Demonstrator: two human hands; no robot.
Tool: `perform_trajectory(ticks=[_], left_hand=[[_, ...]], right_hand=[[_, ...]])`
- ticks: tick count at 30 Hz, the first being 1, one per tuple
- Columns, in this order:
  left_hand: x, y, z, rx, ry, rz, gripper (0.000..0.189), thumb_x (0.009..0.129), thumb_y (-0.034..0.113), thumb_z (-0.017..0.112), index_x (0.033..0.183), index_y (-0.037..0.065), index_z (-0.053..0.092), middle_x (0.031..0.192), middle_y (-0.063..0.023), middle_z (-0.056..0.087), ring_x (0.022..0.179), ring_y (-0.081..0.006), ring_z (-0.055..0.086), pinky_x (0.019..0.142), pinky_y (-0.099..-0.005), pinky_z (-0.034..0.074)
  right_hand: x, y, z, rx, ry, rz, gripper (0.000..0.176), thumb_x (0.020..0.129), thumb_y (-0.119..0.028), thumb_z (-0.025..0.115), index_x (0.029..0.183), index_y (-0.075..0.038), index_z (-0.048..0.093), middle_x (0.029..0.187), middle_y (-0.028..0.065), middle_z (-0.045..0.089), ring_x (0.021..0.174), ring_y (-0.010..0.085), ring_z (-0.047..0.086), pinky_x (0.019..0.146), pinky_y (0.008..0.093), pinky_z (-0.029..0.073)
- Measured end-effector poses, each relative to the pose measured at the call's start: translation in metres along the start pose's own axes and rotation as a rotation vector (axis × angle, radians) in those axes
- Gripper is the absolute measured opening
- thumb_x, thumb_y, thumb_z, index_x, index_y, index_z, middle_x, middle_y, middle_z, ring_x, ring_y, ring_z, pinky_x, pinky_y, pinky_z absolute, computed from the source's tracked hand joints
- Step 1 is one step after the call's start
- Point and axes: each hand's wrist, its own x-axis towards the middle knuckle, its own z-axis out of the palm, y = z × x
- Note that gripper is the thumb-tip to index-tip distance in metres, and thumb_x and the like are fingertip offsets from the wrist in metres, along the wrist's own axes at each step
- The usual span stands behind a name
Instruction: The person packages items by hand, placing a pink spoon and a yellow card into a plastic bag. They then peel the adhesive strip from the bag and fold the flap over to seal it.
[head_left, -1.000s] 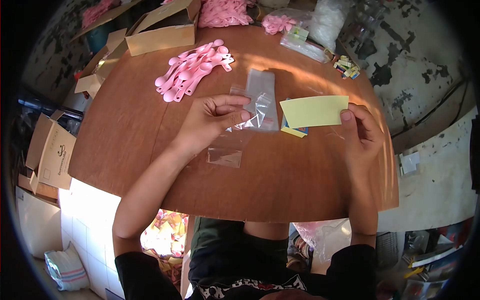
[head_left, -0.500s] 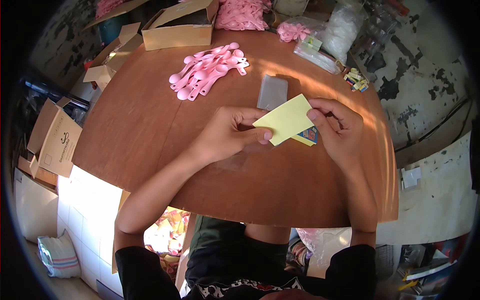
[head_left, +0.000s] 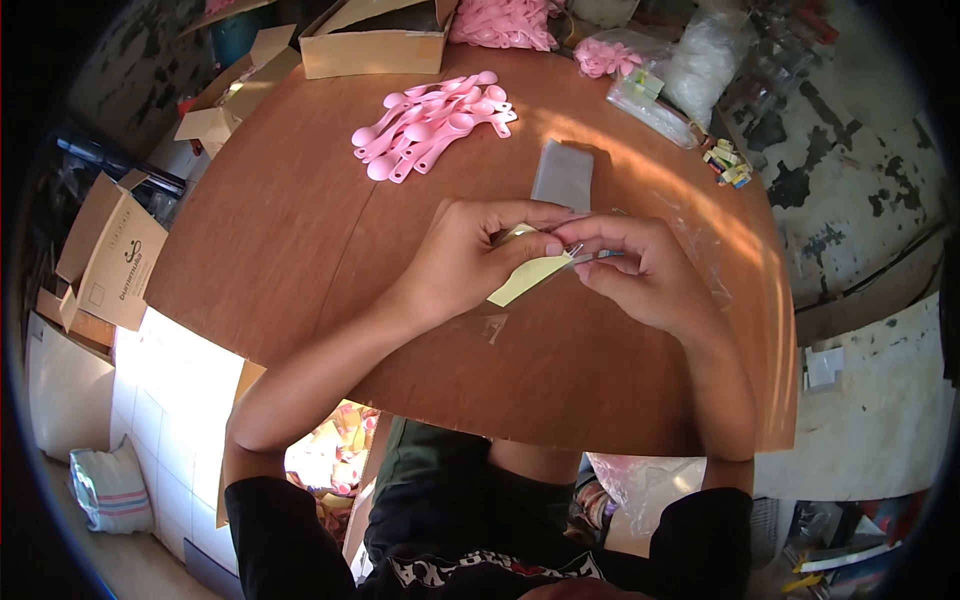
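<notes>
Over the middle of the table, my left hand [head_left: 475,250] is closed on a pale yellow card [head_left: 530,280], thumb on top and fingers behind. The card is tilted and partly covered by the fingers. Close against its right end, my right hand [head_left: 640,265] is closed in a pinch on a thin edge, with a small shiny glint beside it. What that thin edge belongs to is hidden by the fingers. Just beyond both hands lies a stack of clear plastic sleeves [head_left: 563,175]. A pile of pink measuring spoons [head_left: 430,125] lies farther off to the left.
On the brown table [head_left: 270,240], an open cardboard box [head_left: 375,55] and bags of pink spoons [head_left: 505,22] stand at the far edge. Small yellow-and-blue pieces [head_left: 728,163] lie at the right edge. A printed carton [head_left: 120,250] stands at the left, off the table.
The yellow card has tipped and turned downward, and the printed card seen under it is now out of sight. My right hand has moved left, close to my left. The view has shifted slightly.
</notes>
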Motion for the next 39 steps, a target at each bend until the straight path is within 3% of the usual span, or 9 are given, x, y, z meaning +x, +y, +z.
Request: perform_trajectory(ticks=[11,14,16,18,21,23,26,34,39], left_hand=[[-0.002,-0.006,0.000,0.053,0.059,0.007,0.034,0.086,0.005,0.070,0.117,-0.005,0.064,0.113,-0.0157,0.068,0.101,-0.0130,0.064,0.088,-0.0287,0.053],[0.005,-0.014,0.000,0.124,0.166,0.266,0.045,0.082,0.013,0.075,0.122,-0.002,0.061,0.103,-0.0190,0.070,0.093,-0.0220,0.070,0.081,-0.0320,0.055],[0.006,-0.015,-0.003,0.100,0.169,0.134,0.052,0.078,0.018,0.079,0.122,-0.002,0.059,0.096,-0.0172,0.071,0.088,-0.0223,0.070,0.076,-0.0337,0.054],[0.006,-0.018,-0.008,0.069,0.073,-0.043,0.047,0.079,0.018,0.078,0.118,0.000,0.059,0.090,-0.0138,0.071,0.082,-0.0202,0.069,0.072,-0.0334,0.053],[0.007,-0.025,-0.003,-0.035,-0.039,-0.291,0.036,0.086,0.015,0.074,0.117,0.003,0.060,0.091,-0.0031,0.068,0.083,-0.0062,0.061,0.071,-0.0249,0.051],[0.006,-0.025,0.001,-0.023,-0.041,-0.297,0.036,0.086,0.015,0.073,0.117,0.003,0.060,0.092,-0.0035,0.068,0.083,-0.0066,0.061,0.072,-0.0255,0.051],[0.004,-0.034,0.004,0.003,-0.058,-0.271,0.036,0.086,0.014,0.073,0.117,0.003,0.060,0.096,-0.0049,0.069,0.084,-0.0078,0.062,0.074,-0.0267,0.051],[0.002,-0.035,0.004,-0.012,-0.029,-0.284,0.034,0.086,0.015,0.073,0.116,0.004,0.061,0.095,-0.0057,0.069,0.083,-0.0096,0.062,0.075,-0.0279,0.050],[0.003,-0.032,0.000,0.054,-0.009,-0.296,0.033,0.085,0.017,0.074,0.113,0.005,0.061,0.090,-0.0072,0.070,0.080,-0.0093,0.062,0.074,-0.0284,0.051]], right_hand=[[0.019,0.004,0.021,-0.296,-0.063,0.067,0.021,0.086,0.000,0.064,0.106,0.006,0.064,0.090,0.0046,0.066,0.081,0.0099,0.064,0.071,0.0236,0.051],[0.030,0.015,0.013,-0.385,-0.023,-0.042,0.019,0.085,-0.005,0.066,0.101,0.005,0.066,0.081,0.0109,0.067,0.072,0.0141,0.067,0.061,0.0291,0.053],[0.037,0.017,0.002,0.027,0.021,0.004,0.019,0.089,-0.008,0.063,0.104,0.004,0.066,0.088,0.0096,0.069,0.070,0.0143,0.066,0.064,0.0280,0.053],[0.053,0.020,-0.032,0.017,-0.114,0.001,0.020,0.092,-0.008,0.061,0.109,0.001,0.066,0.093,0.0068,0.069,0.072,0.0117,0.065,0.069,0.0269,0.054],[0.088,0.032,-0.064,0.242,-0.149,0.137,0.024,0.091,-0.011,0.064,0.112,-0.001,0.065,0.092,0.0056,0.068,0.076,0.0096,0.063,0.073,0.0264,0.054],[0.125,0.071,-0.072,0.069,0.175,0.200,0.026,0.091,-0.014,0.064,0.114,-0.002,0.065,0.094,0.0061,0.069,0.080,0.0108,0.064,0.074,0.0277,0.053],[0.182,0.139,-0.079,-0.142,0.043,0.042,0.032,0.087,-0.018,0.067,0.115,-0.003,0.065,0.097,0.0086,0.070,0.084,0.0136,0.065,0.077,0.0286,0.053],[0.233,0.119,-0.013,-0.766,0.098,-0.166,0.030,0.080,-0.019,0.070,0.109,-0.012,0.070,0.108,0.0119,0.067,0.100,0.0273,0.064,0.087,0.0374,0.051],[0.235,0.129,-0.005,-0.962,0.374,-0.485,0.021,0.085,-0.019,0.066,0.104,-0.011,0.068,0.102,0.0126,0.066,0.094,0.0259,0.065,0.078,0.0373,0.052]])
